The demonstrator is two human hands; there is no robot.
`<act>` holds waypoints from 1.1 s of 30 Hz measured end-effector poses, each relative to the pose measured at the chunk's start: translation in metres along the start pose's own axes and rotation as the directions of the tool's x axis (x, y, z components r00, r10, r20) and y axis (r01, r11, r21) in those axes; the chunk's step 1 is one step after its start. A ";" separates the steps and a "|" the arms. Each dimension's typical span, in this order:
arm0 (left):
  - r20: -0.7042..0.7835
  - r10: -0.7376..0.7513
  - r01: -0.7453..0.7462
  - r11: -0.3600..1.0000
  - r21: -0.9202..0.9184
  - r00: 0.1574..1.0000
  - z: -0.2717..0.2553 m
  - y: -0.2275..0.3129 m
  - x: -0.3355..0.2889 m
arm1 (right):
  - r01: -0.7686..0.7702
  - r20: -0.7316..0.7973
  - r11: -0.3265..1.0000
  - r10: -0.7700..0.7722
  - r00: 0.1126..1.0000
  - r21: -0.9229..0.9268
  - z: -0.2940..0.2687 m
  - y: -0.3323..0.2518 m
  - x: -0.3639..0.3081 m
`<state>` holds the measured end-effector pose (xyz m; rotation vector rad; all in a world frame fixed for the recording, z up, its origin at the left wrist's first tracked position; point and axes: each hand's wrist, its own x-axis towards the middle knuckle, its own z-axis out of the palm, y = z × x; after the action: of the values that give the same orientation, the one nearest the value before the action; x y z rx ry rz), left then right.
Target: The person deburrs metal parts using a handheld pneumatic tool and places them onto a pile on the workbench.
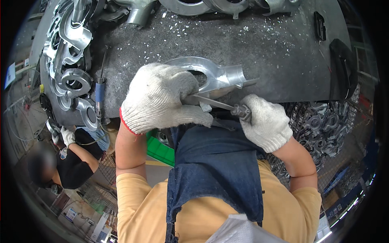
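My left hand [160, 99], in a white knit glove with a red cuff, grips a silvery cast-metal part [221, 77] near the table's front edge. The part has a ring-shaped body and a short wide neck pointing right. My right hand [267, 121], also gloved, is closed around the grey metal handle of a tool with a narrow flat blade [214, 102], which looks like a file. This blade points left along the part's near side, close to my left fingers. Whether it touches the metal is hard to tell. My left palm hides some of the ring.
Similar castings [77, 36] are piled along the table's left side and far edge. A blue-handled tool [100, 91] lies at left; metal chips litter the dark table [283, 60]. A mesh bin of castings [324, 125] stands at right, a green crate [160, 150] below. Another person [73, 158] works at left.
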<state>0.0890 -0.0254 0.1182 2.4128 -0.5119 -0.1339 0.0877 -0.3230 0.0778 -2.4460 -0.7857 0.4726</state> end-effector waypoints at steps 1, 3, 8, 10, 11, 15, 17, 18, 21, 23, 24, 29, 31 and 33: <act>-0.019 -0.004 0.004 1.000 -0.003 1.000 0.001 0.000 0.000 | 0.028 -0.022 0.999 -0.029 0.999 -0.016 0.001 0.000 0.000; -0.006 -0.038 0.038 0.999 0.018 0.999 -0.004 0.004 0.002 | -0.001 -0.027 1.000 0.001 1.000 0.007 0.005 -0.001 0.001; 0.016 -0.125 0.126 0.992 -0.016 0.992 0.001 0.002 -0.013 | -0.023 -0.005 0.997 0.023 1.000 0.077 0.014 -0.009 0.001; -0.032 -0.143 0.143 0.989 -0.025 0.989 0.004 0.001 -0.020 | -0.137 0.034 0.976 0.133 0.991 0.171 0.020 -0.007 0.005; -0.035 -0.151 0.150 0.988 -0.026 0.988 0.009 0.002 -0.025 | -0.133 0.040 0.976 0.128 0.991 0.171 0.023 -0.006 0.004; -0.117 -0.149 0.118 0.964 -0.240 0.982 0.025 0.004 -0.037 | -0.218 0.531 0.845 -0.089 0.842 0.488 0.026 0.005 0.013; -0.088 -0.087 0.074 0.987 -0.142 0.992 0.032 0.002 -0.048 | -0.320 0.668 0.771 -0.177 0.722 0.550 0.021 0.016 0.024; -0.093 -0.094 0.080 0.985 -0.150 0.991 0.038 0.005 -0.051 | -0.381 0.735 0.734 -0.232 0.637 0.562 0.020 0.023 0.026; -0.284 -0.151 0.187 0.977 0.104 0.947 0.056 0.022 -0.057 | -0.343 0.755 0.745 -0.316 0.575 0.573 0.026 0.030 0.023; -0.335 -0.158 0.200 0.975 0.093 0.929 0.070 0.021 -0.064 | -0.237 0.725 0.806 -0.306 0.617 0.542 0.023 0.026 0.021; -0.379 -0.165 0.214 0.973 0.092 0.911 0.075 0.021 -0.067 | -0.237 0.732 0.811 -0.303 0.610 0.535 0.024 0.027 0.017; -0.317 -0.229 0.220 0.973 -0.065 0.920 0.072 0.018 -0.066 | -0.377 0.691 0.752 -0.141 0.709 0.540 0.027 0.032 0.018; -0.259 -0.220 0.193 0.973 -0.125 0.940 0.067 0.015 -0.066 | -0.425 0.715 0.687 -0.198 0.670 0.589 0.027 0.033 0.019; -0.280 -0.215 0.218 0.976 -0.020 0.936 0.073 0.024 -0.059 | -0.281 0.756 0.850 -0.190 0.627 0.447 0.020 0.025 0.021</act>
<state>0.0105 -0.0619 0.0747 2.4398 -0.1160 0.1177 0.1055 -0.3202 0.0439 -1.6589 -0.7559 1.6276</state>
